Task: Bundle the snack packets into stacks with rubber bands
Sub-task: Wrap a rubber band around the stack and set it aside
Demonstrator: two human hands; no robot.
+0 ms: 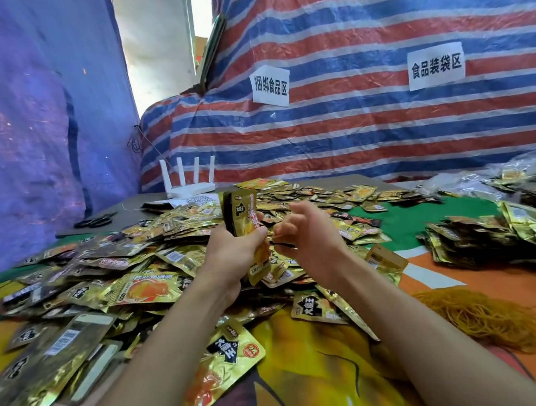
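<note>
A stack of packets is gripped upright by the left hand, a rubber band is pinched by the curled right hand; few bundles seem finished, and the large loose pile is left.

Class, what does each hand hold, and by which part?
Left hand grips the packet stack round its middle; whether the right hand holds anything cannot be told.

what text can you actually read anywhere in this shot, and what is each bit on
"捆绑食品区": left paper sign on the striped tarp.
"食品装袋区": right paper sign on the same tarp.
"大魔王": black badge on the gold snack packets, also on the stack that the left hand grips.
Barcodes and small print on the packets: too small or blurred to read.
</note>
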